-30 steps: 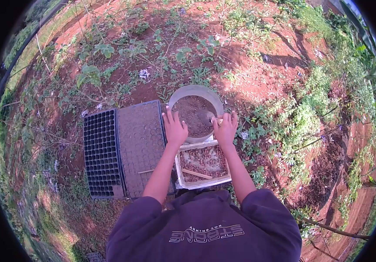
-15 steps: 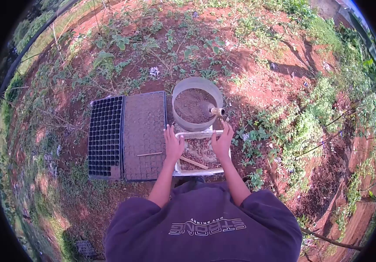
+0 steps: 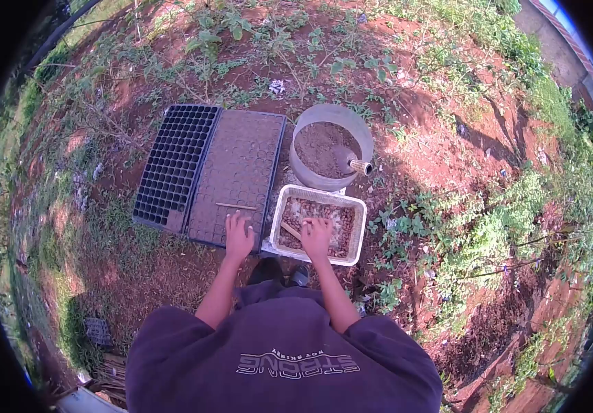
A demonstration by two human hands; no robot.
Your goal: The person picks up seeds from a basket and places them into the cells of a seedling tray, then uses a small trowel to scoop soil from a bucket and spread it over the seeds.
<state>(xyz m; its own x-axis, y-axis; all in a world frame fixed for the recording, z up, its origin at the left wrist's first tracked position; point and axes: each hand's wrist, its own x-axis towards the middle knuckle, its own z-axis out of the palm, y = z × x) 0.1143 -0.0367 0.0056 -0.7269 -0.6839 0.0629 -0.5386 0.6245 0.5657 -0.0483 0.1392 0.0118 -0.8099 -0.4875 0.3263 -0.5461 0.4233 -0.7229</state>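
My left hand (image 3: 239, 235) hovers at the near edge of a soil-filled seedling tray (image 3: 236, 162), its fingers spread and holding nothing. Just beyond those fingertips a thin stick (image 3: 235, 206) lies on the soil. Over a pale rectangular tub (image 3: 360, 230) is my right hand (image 3: 316, 239), fingers bent downward and close together; whatever they hold, if anything, is hidden. Small reddish-brown, seed-like bits (image 3: 341, 241) fill the tub, with whitish patches among them. A flat wooden strip (image 3: 289, 230) rests in the tub, partly behind my right hand.
Behind the tub stands a round bin (image 3: 298, 165) of soil, with a ribbed-handled scoop (image 3: 360, 166) in it. A black cell tray (image 3: 176, 165) adjoins the soil-filled one on the left. Weeds (image 3: 413, 220) grow on the right; my shoes (image 3: 298, 277) are below.
Both hands have left the tub's sides. My left hand has moved over the soil-filled tray's near edge, and my right hand over the tub's contents with its fingers bent. The camera view has shifted.
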